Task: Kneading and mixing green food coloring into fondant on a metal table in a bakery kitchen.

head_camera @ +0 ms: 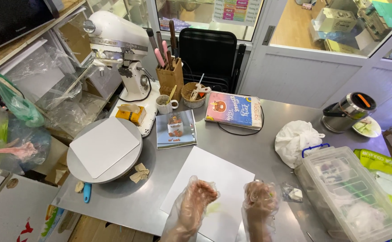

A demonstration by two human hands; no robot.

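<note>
Both hands in thin plastic gloves over the white sheet (214, 179). Left hand (199, 197) fingers curled loose, w/ nothing in them; right hand (261, 199) half-closed, can't tell if holding anything. Greenish smear (213, 208) on the sheet btwn them.

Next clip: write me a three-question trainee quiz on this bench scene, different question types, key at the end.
1. True or false: both hands wear clear plastic gloves.
2. What lies under the left hand and right hand? A) white sheet B) blue towel C) metal tray
3. Fill in: the white square board rests on a round ____.

Key:
1. True.
2. A, the white sheet on the steel table.
3. Turntable.
</note>
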